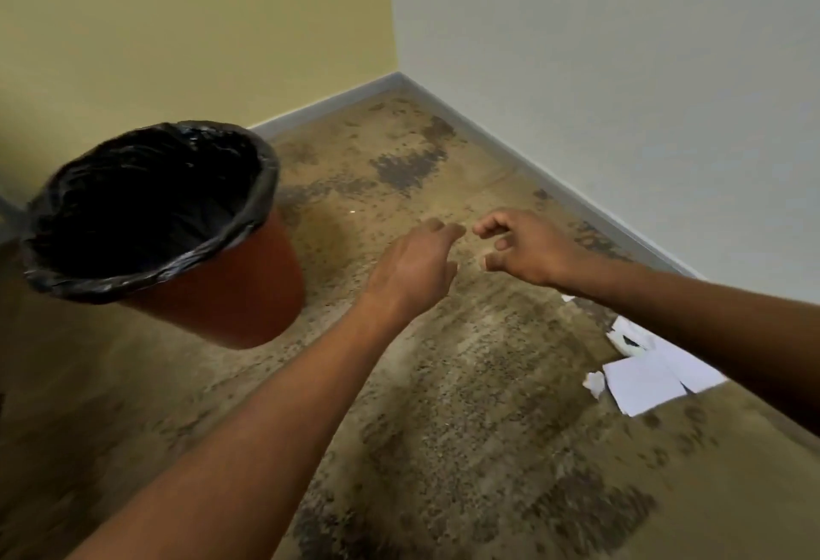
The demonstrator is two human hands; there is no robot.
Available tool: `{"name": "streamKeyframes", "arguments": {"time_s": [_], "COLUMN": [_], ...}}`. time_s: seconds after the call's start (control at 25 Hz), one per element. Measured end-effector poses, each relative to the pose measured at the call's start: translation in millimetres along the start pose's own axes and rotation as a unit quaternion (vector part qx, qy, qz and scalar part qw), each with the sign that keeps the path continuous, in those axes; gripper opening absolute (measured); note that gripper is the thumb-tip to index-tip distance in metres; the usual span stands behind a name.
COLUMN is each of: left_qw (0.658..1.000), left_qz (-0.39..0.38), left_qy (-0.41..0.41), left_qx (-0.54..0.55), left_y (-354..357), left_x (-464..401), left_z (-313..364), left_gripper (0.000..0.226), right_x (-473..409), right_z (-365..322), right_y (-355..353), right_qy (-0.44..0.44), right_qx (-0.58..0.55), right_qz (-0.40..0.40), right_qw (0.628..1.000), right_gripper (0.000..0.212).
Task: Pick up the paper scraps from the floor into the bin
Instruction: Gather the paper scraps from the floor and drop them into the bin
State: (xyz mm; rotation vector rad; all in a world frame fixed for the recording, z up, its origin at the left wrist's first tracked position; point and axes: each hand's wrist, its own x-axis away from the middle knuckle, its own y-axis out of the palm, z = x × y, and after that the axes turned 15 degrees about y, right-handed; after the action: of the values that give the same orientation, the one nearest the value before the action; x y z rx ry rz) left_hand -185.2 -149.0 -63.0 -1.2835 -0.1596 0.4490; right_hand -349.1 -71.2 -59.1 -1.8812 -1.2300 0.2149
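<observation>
An orange bin (230, 293) lined with a black bag stands at the left, against the yellow wall. White paper scraps (643, 375) lie on the floor at the right, partly hidden under my right forearm. My left hand (417, 269) reaches forward over the bare floor, fingers loosely extended and empty. My right hand (519, 247) hovers just to its right, fingers loosely curled, holding nothing. The fingertips of the two hands nearly meet. Both hands are to the right of the bin and farther away than the scraps.
The floor (443, 426) is mottled brown with dark patches. A yellow wall (177, 27) and a white wall (621, 49) meet in a corner ahead, with a grey skirting board along the base.
</observation>
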Motion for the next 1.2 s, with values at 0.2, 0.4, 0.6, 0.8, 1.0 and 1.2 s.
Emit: {"name": "streamKeyframes", "arguments": {"time_s": [0.2, 0.4, 0.6, 0.8, 1.0, 1.2], "left_qw": [0.992, 0.97, 0.963, 0.973, 0.975, 0.979], "left_qz": [-0.123, -0.228, -0.244, -0.194, -0.192, -0.165], "left_qy": [0.028, 0.056, 0.034, 0.0, -0.001, -0.013], "left_qx": [0.025, 0.06, 0.105, 0.124, 0.115, 0.119], "left_y": [77.4, 144.6, 193.4, 222.1, 231.5, 236.2], "left_x": [-27.6, -39.9, -38.6, -43.5, -54.5, -60.6], "left_z": [44.0, 87.7, 126.2, 155.5, 172.2, 173.8], "left_gripper": [0.058, 0.068, 0.1, 0.087, 0.073, 0.065], "right_x": [11.3, 35.1, 47.1, 51.3, 48.0, 45.9], "right_z": [108.5, 202.4, 263.8, 295.2, 299.5, 290.9], "right_y": [-6.3, -14.5, -32.7, -31.8, -20.6, -9.1], "right_qy": [0.056, 0.096, 0.205, 0.268, 0.251, 0.223], "right_qx": [0.085, 0.155, 0.25, 0.263, 0.264, 0.249], "right_qz": [0.001, -0.006, -0.003, -0.053, -0.04, -0.021], "right_qw": [0.995, 0.983, 0.946, 0.925, 0.93, 0.942], "right_gripper": [0.055, 0.064, 0.113, 0.135, 0.127, 0.115]}}
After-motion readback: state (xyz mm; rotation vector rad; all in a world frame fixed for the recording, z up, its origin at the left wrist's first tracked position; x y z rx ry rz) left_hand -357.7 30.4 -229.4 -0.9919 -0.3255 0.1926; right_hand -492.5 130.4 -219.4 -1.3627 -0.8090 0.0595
